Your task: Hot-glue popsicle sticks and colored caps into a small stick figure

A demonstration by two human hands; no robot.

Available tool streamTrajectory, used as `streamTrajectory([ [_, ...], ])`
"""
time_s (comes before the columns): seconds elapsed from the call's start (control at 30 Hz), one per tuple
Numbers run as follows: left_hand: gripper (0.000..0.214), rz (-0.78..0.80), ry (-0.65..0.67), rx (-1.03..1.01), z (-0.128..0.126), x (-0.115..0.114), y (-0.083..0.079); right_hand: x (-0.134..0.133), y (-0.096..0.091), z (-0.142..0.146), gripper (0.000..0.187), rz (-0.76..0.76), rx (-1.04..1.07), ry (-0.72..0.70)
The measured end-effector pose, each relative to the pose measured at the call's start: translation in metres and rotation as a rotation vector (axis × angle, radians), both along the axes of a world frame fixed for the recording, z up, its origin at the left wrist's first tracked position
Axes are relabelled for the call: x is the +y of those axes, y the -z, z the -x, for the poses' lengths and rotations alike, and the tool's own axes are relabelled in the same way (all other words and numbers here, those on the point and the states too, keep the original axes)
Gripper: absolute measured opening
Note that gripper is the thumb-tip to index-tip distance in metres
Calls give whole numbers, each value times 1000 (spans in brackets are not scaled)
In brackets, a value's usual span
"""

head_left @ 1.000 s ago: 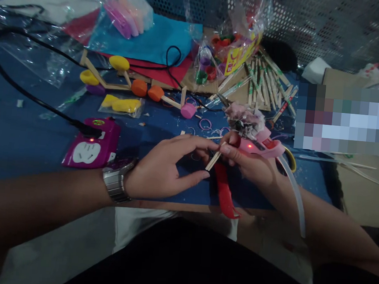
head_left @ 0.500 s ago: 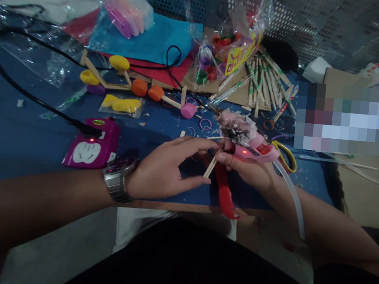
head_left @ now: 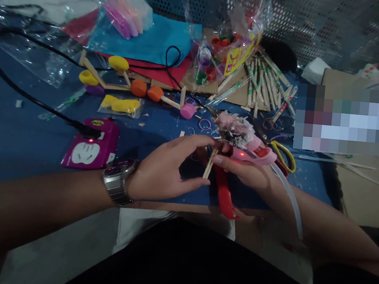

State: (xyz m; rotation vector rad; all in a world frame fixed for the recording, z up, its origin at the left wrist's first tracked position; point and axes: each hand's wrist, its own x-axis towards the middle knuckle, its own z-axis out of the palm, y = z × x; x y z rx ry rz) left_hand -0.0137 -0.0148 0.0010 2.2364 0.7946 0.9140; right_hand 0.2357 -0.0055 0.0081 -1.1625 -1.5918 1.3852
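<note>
My left hand (head_left: 170, 169), with a metal watch (head_left: 117, 179) on its wrist, pinches a short wooden stick (head_left: 209, 163) between thumb and forefinger over the blue table. My right hand (head_left: 248, 171) grips a pink hot glue gun (head_left: 253, 150) with a lit red lamp, and its thumb touches the stick's upper end. The gun's nozzle, crusted with scraps, points left toward the stick. A clear glue rod (head_left: 289, 199) trails out behind the gun over my right wrist. Red-handled pliers (head_left: 223, 193) lie just under both hands.
A magenta power socket (head_left: 89, 144) with a black cable (head_left: 21, 92) lies at left. Behind are a stick frame with coloured caps (head_left: 137, 88), a bag of caps (head_left: 226, 48), a pile of wooden sticks (head_left: 264, 84), yellow-handled scissors (head_left: 283, 152), coloured felt (head_left: 155, 41) and cardboard (head_left: 367, 193).
The stick has turned steeper and dropped slightly between my fingers. My right hand and the glue gun have shifted a little left and down toward it.
</note>
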Motion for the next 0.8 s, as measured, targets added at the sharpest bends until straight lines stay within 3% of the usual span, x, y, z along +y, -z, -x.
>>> streamTrajectory([
  [0.1,60,-34,4,24,0,0,0,1,0,2,39,-120,-34,22],
  [0.3,60,-64,-4,0,0,1,0,0,7,2,38,-144,20,21],
  [0.8,59,-63,-5,48,-1,-1,-2,-1,4,3,40,-80,0,47],
])
